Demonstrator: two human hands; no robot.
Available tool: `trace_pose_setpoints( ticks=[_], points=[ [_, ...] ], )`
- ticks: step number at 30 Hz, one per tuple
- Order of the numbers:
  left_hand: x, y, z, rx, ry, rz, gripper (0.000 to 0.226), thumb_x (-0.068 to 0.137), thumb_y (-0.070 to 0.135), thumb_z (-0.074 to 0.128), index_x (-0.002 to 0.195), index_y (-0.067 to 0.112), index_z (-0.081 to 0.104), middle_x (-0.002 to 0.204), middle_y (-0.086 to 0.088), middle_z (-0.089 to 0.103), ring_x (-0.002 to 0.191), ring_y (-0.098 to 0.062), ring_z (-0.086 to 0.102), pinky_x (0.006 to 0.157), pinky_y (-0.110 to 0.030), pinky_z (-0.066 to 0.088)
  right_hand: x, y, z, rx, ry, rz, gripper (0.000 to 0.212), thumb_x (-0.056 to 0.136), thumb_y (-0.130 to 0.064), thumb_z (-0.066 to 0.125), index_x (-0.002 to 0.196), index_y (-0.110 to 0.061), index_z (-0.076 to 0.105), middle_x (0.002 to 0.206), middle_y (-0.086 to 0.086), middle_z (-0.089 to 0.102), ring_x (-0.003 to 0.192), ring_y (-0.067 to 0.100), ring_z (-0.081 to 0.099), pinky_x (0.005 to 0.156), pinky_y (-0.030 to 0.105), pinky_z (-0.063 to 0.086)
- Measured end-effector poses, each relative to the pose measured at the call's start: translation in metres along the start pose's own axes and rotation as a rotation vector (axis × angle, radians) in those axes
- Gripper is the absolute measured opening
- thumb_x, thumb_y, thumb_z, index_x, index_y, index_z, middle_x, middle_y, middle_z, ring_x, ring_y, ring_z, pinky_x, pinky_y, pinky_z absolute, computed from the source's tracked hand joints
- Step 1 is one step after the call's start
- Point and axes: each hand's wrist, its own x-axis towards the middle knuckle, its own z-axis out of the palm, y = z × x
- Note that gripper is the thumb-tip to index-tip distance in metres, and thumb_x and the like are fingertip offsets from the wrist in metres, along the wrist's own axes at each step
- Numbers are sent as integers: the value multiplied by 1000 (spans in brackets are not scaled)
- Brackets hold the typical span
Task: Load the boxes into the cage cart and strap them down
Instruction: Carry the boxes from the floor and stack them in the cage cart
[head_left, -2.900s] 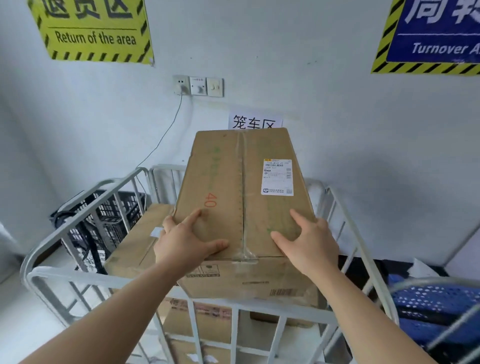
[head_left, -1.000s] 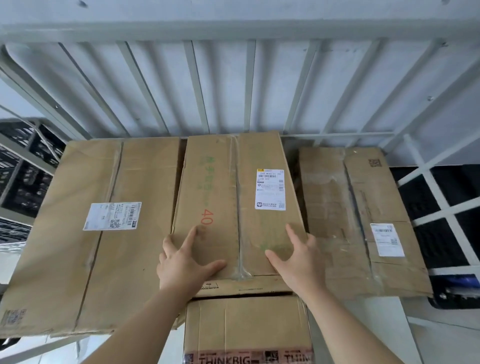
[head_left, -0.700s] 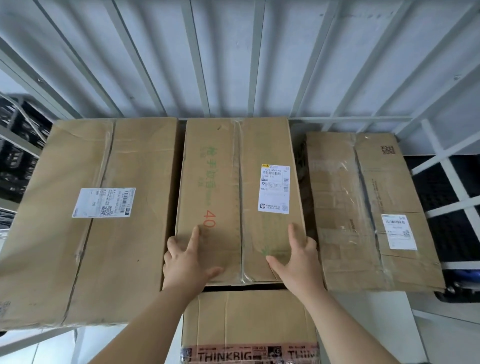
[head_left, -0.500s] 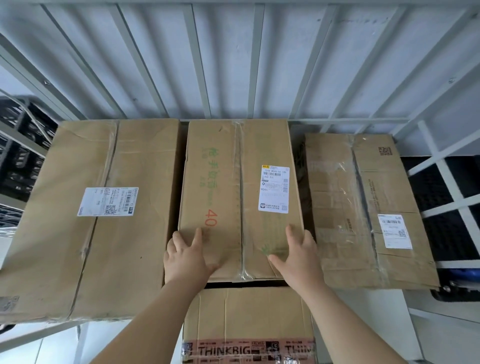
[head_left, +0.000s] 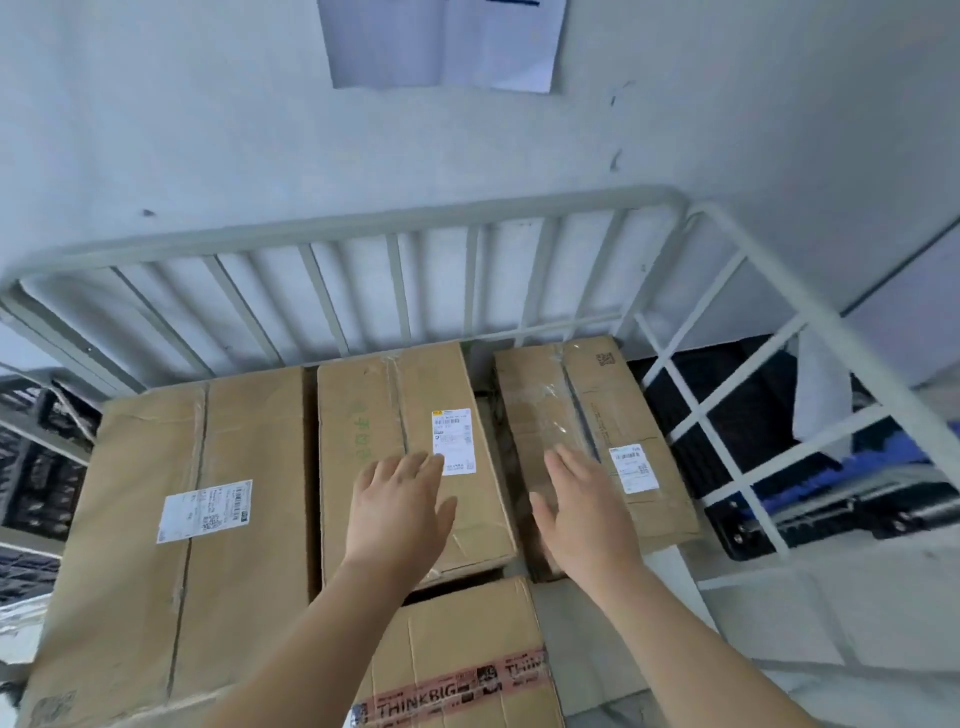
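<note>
Inside the white cage cart (head_left: 363, 228) lie three cardboard boxes side by side. The middle box (head_left: 384, 405) carries a white label and lies flat between a wide left box (head_left: 171, 499) and a taped right box (head_left: 587, 410). My left hand (head_left: 400, 504) hovers flat over the middle box with straight fingers and holds nothing. My right hand (head_left: 582, 509) is spread over the near end of the right box, also with nothing in it. A lower box with pink THINKBIG tape (head_left: 467, 670) sits in front, under my arms.
The cart's back rail stands against a pale wall with a paper sheet (head_left: 441, 41). Black crates (head_left: 31, 467) sit beyond the left bars. Past the right bars (head_left: 727, 431) are a dark object and something blue (head_left: 904, 467). A gap separates the middle and right boxes.
Both hands have come off the middle box's near end, which now lies set down in the cart. The right hand has shifted over the right box; the view has tilted up.
</note>
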Motion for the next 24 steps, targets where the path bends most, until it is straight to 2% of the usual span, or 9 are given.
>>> trace_pose_setpoints(
  ticks=[3,6,9,12,16,19,24],
  points=[
    [-15,33,-43,-5,48,130,49,92,49,44,136,28,47,138,9,49,127,-18,44,107,-33,27,-42,2,-54,-15,96,62,54,98,-39,41,145,-13,35,151,2,36,140,18,29,116,34,27],
    [-40,67,-80,-50,84,284,42,90,46,50,127,27,56,130,7,57,122,-21,50,104,-35,30,-100,1,-98,-19,199,164,50,97,-37,42,139,-11,44,140,2,47,133,20,40,111,33,33],
    [-73,102,-105,-79,58,433,42,91,48,47,128,30,54,131,9,56,122,-21,47,105,-33,25,-167,0,-126,-27,269,295,48,96,-34,49,136,-9,47,139,6,50,132,21,39,111,32,28],
    [-110,139,-121,-74,18,578,48,93,52,41,136,31,46,139,9,50,127,-19,43,108,-35,22,-241,0,-145,-41,305,433,51,97,-36,46,140,-9,43,145,4,44,137,20,33,116,32,22],
    [-170,198,-136,-87,-14,809,46,93,51,40,133,31,49,136,9,52,125,-20,45,107,-36,24,-340,6,-162,-72,385,618,47,97,-33,45,137,-8,45,138,4,48,133,20,37,113,30,20],
    [-226,243,-142,-94,-25,980,46,93,51,38,133,31,48,134,9,53,123,-20,46,106,-35,25,-417,11,-164,-84,434,784,51,98,-36,41,142,-10,38,147,4,40,139,18,29,116,27,8],
    [-333,306,-134,-78,-80,1264,52,95,51,36,141,27,40,141,8,48,128,-18,42,108,-34,22,-555,4,-148,-67,538,1075,54,98,-41,39,145,-13,36,152,3,34,142,18,25,115,24,3]
  ],
)
